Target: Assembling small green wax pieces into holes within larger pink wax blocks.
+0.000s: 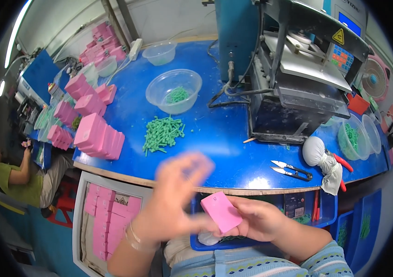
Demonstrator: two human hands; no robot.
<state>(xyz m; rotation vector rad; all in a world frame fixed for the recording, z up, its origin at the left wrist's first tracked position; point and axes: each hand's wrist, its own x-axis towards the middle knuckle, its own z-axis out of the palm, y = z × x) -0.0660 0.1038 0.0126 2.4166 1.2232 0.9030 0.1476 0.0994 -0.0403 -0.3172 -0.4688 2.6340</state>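
Small pink rectangular block (222, 210) sits in front of the tabletop's near edge, gripped by the right hand. Left to right: seated person in a yellow-green top (18, 177), at the far left. White-framed box (121, 183) below the tabletop edge, rows of pink blocks (105, 224) inside. Above it, stacked pink block pieces (96, 135) on the glossy blue tabletop (226, 154). Loose heap of short green sticks (163, 134) next; just behind it, a round clear plastic bowl (162, 87) with more green bits. Left hand (175, 196) raised, blurred; cannot tell whether its fingertips meet, nor whether it touches the block. Hands separate. Right hand (257, 219) clamped on the block, fingers underneath. Blue plastic tray (329, 213) below the edge. Black-and-grey metal machine (293, 113) towards the back. Black-handled snips (293, 171), then a white cloth bundle (315, 152), with red-handled pliers (342, 162) just beside it.
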